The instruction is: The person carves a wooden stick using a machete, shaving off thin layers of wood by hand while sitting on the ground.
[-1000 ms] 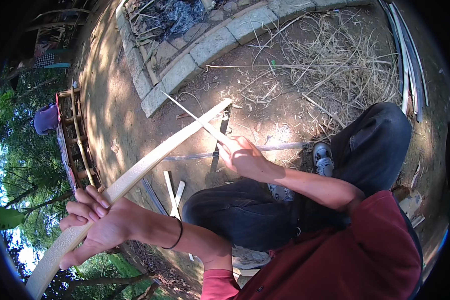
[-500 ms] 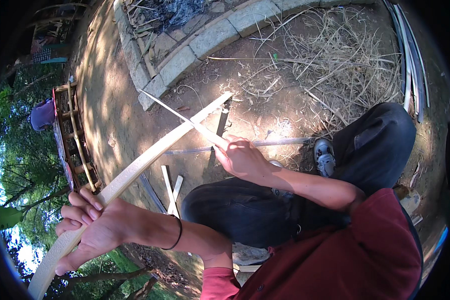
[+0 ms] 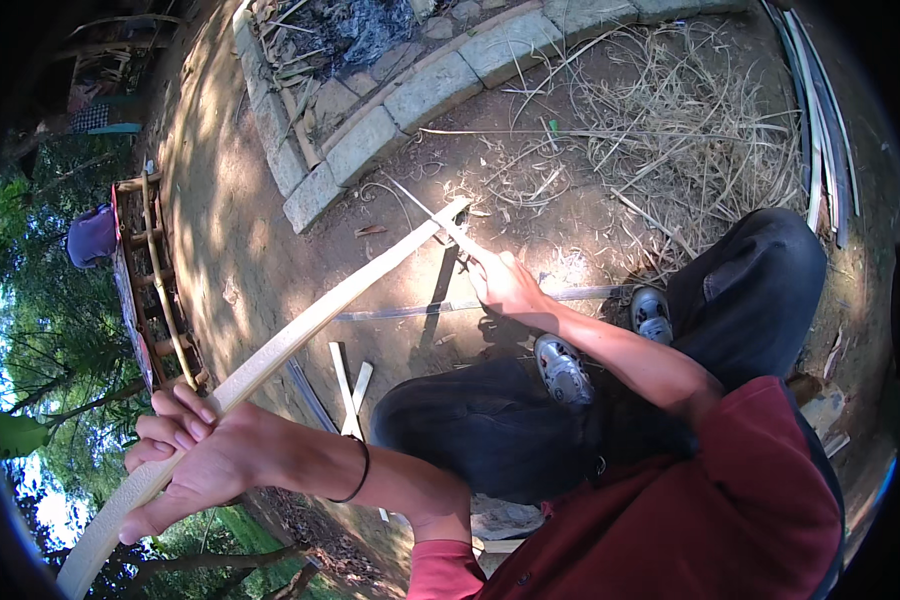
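My left hand (image 3: 210, 458) is closed around the lower part of a long, pale bamboo strip (image 3: 320, 312). The strip slants up and right from the lower left to its far end above the ground. My right hand (image 3: 510, 286) is closed on the handle of a thin-bladed knife (image 3: 417, 202). Its blade crosses the strip close to the far end, pointing up and left, and seems to touch it. Most of the handle is hidden by my fingers.
Thin shavings (image 3: 670, 130) lie heaped at upper right, beside several long strips (image 3: 820, 130). A stone kerb (image 3: 430, 92) borders ash at the top. Two short slats (image 3: 355, 390) cross near my knee (image 3: 420, 405). A bamboo bench (image 3: 155, 270) stands at left.
My right hand has slid the knife up and right along the bamboo strip, closer to its far end. My left hand keeps its grip, with only a slight shift.
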